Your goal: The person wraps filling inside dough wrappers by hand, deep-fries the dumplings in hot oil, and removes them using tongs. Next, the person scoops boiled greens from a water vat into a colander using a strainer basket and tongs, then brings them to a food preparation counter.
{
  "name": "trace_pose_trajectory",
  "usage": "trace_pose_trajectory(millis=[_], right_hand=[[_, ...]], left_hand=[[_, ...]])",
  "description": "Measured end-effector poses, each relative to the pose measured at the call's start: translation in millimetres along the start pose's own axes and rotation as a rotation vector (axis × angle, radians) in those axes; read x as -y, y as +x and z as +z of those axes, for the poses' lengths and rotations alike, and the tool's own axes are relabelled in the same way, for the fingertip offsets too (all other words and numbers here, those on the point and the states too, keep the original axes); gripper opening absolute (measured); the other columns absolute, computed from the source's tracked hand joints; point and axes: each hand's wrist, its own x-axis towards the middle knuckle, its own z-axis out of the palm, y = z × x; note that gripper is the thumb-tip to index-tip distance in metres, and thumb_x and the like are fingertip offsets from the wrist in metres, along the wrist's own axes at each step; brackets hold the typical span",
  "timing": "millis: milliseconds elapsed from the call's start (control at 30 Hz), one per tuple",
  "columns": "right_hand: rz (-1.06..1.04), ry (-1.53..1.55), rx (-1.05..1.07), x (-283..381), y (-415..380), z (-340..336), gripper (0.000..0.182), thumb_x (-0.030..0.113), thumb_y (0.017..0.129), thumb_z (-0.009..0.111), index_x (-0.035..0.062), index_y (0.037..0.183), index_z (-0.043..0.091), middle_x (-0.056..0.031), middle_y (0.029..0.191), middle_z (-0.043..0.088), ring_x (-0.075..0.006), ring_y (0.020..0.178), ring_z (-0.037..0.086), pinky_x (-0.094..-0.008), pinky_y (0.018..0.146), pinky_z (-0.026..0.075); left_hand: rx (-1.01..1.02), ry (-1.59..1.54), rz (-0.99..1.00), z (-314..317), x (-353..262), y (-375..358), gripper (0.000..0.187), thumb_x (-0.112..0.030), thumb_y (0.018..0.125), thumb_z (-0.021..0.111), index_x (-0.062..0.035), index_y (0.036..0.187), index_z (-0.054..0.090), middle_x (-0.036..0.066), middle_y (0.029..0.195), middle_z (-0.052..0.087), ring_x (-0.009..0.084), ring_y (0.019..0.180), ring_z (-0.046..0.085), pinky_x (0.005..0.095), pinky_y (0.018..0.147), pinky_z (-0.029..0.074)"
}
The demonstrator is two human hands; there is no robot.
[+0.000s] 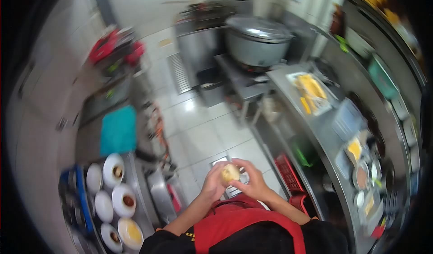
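Together, 2 hands' fingers (243,164) cup dough ball (230,172) (pale)

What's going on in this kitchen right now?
A person in a red apron stands in a narrow kitchen aisle, holding a small pale round food item in both hands. The left hand cups it and the right hand covers it from the other side. White bowls sit on the counter at left, and a large lidded pot stands ahead.

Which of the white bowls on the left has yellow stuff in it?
The bottom bowl, nearest the person's red apron. The other filled bowls hold something dark brown.
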Motion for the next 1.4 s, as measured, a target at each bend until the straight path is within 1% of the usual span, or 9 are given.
trace_pose_trajectory(millis=[167, 367, 567, 733, 933, 967, 1033, 1267, 1400], right_hand=[[-0.101, 0.049, -0.229, -62, 143, -48, 0.059, 0.02, 0.072, 0.064, 0.0068, 0.123, 0.039, -0.0157, 0.111, 0.049, -0.0278, 0.099, 0.049, -0.0353, 0.084, 0.04], [-0.011, 0.244, -0.292, -158, 223, -130, 0.051, 0.018, 0.073, 0.062, 0.0052, 0.119, 0.043, -0.0157, 0.11, 0.051, -0.0299, 0.1, 0.05, -0.0355, 0.086, 0.039], [0.329, -0.797, -0.854, -340, 276, -222, 0.038, 0.0, 0.068, 0.048, -0.0011, 0.106, 0.049, -0.0191, 0.088, 0.054, -0.0319, 0.08, 0.053, -0.0389, 0.074, 0.044], [0.517, -0.78, -0.711, -391, 301, -235, 0.025, 0.005, 0.073, 0.046, -0.0002, 0.097, 0.049, -0.0208, 0.087, 0.053, -0.0348, 0.074, 0.054, -0.0447, 0.064, 0.043], [0.661, 0.064, -0.561, -286, 326, -248, 0.021, 0.01, 0.08, 0.048, 0.0016, 0.099, 0.049, -0.02, 0.086, 0.056, -0.0307, 0.076, 0.057, -0.0354, 0.067, 0.044], [0.457, 0.085, -0.562, -268, 336, -250, 0.022, 0.013, 0.083, 0.05, 0.0049, 0.103, 0.05, -0.0155, 0.082, 0.057, -0.0245, 0.073, 0.056, -0.0313, 0.068, 0.043], [0.251, 0.104, -0.627, -233, 377, -256, 0.023, 0.014, 0.084, 0.048, 0.0054, 0.105, 0.049, -0.0202, 0.082, 0.058, -0.0385, 0.078, 0.056, -0.0389, 0.067, 0.044], [0.433, 0.341, -0.553, -217, 483, -274, 0.034, 0.029, 0.091, 0.032, 0.0015, 0.084, 0.051, -0.0089, 0.062, 0.049, -0.0182, 0.056, 0.047, -0.0297, 0.056, 0.04], [0.471, 0.371, -0.616, -227, 520, -269, 0.035, 0.031, 0.09, 0.032, 0.0017, 0.083, 0.05, -0.0115, 0.063, 0.05, -0.0218, 0.058, 0.05, -0.032, 0.058, 0.041]], left_hand=[[0.326, 0.078, -0.415, 10, -112, 179, 0.037, -0.029, 0.09, 0.033, -0.0036, 0.114, 0.044, 0.01, 0.111, 0.051, 0.0201, 0.096, 0.052, 0.0319, 0.08, 0.043], [0.086, 0.166, -0.248, 23, -145, 296, 0.028, -0.025, 0.087, 0.041, -0.0082, 0.109, 0.047, 0.01, 0.107, 0.053, 0.0235, 0.095, 0.053, 0.0368, 0.076, 0.044], [-0.012, 0.147, -0.143, 64, -180, 395, 0.026, -0.024, 0.082, 0.047, -0.0093, 0.103, 0.05, 0.01, 0.101, 0.055, 0.0242, 0.091, 0.054, 0.0357, 0.07, 0.045], [-0.073, 0.087, -0.158, 108, -185, 480, 0.029, -0.026, 0.077, 0.045, -0.0065, 0.097, 0.052, 0.01, 0.095, 0.057, 0.0237, 0.085, 0.054, 0.0352, 0.07, 0.043], [-0.141, 0.034, -0.233, 124, -185, 583, 0.019, -0.025, 0.078, 0.048, -0.0082, 0.085, 0.052, 0.009, 0.082, 0.056, 0.0252, 0.08, 0.055, 0.0368, 0.066, 0.045], [-0.148, 0.029, -0.244, 132, -184, 600, 0.017, -0.024, 0.078, 0.049, -0.0081, 0.084, 0.052, 0.009, 0.081, 0.056, 0.0252, 0.08, 0.055, 0.0365, 0.066, 0.045], [-0.119, 0.034, -0.273, 150, -190, 631, 0.013, -0.021, 0.078, 0.05, -0.0081, 0.082, 0.052, 0.009, 0.08, 0.056, 0.0252, 0.08, 0.055, 0.0358, 0.065, 0.046], [0.061, 0.042, -0.115, 185, -214, 702, 0.011, -0.021, 0.077, 0.047, -0.011, 0.081, 0.048, 0.006, 0.076, 0.052, 0.0217, 0.075, 0.053, 0.0341, 0.066, 0.045], [0.025, 0.012, -0.042, 214, -230, 715, 0.008, -0.018, 0.078, 0.043, -0.0126, 0.082, 0.047, 0.005, 0.082, 0.05, 0.0216, 0.082, 0.051, 0.0337, 0.07, 0.044]])
